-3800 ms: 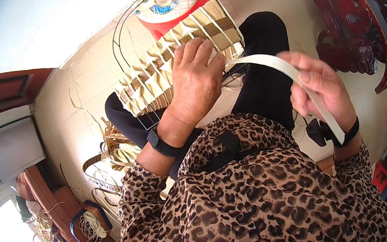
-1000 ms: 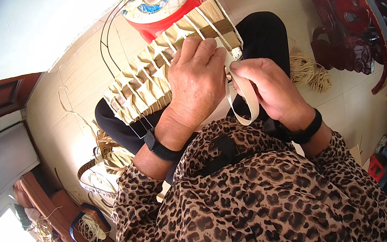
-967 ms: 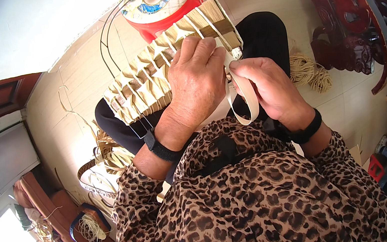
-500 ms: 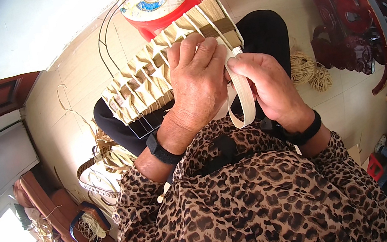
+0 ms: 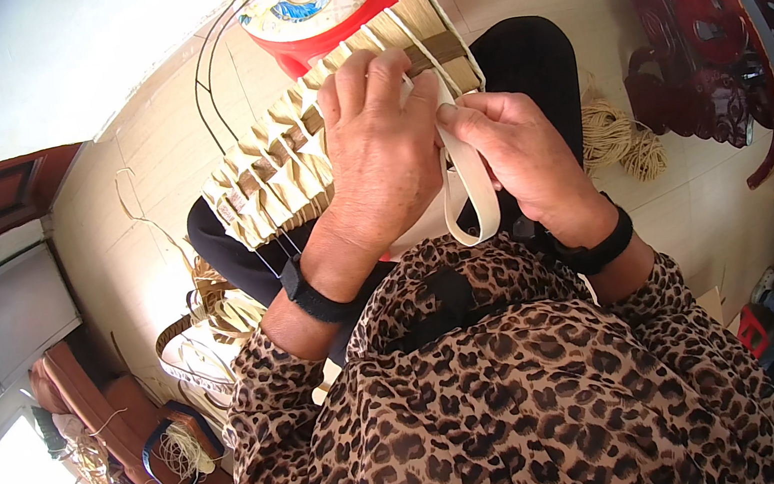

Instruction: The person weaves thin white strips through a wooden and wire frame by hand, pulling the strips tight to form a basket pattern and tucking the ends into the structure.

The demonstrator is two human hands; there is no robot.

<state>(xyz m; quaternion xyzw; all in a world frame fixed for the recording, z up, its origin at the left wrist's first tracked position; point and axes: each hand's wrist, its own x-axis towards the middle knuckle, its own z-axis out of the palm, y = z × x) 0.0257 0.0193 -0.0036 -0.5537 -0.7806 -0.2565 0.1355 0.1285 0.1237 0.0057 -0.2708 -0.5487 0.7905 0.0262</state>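
Observation:
Across my lap lies a long woven basket (image 5: 278, 163), its pale side crossed by white ribs and a brown band, with thin dark wire handles (image 5: 205, 83) arching from it. My left hand (image 5: 382, 146) rests on the basket's upper face, its fingers bent over the weave; its thumb side is close to the strip. Between the thumb and fingers of my right hand (image 5: 525, 144) is a flat pale strip (image 5: 478, 189), which hangs down in a loop between both hands. Where the strip meets the basket is hidden behind my fingers.
A red stool (image 5: 325, 9) with a patterned top stands just beyond the basket. Bundled cord (image 5: 622, 139) lies on the floor at right, near carved dark-red furniture (image 5: 690, 11). Loose strips (image 5: 220, 304) lie at left, beside a brown bench (image 5: 123, 426).
My left hand has shifted slightly left and up on the basket. The right hand has moved a little left, and the strip's loop has moved left and narrowed.

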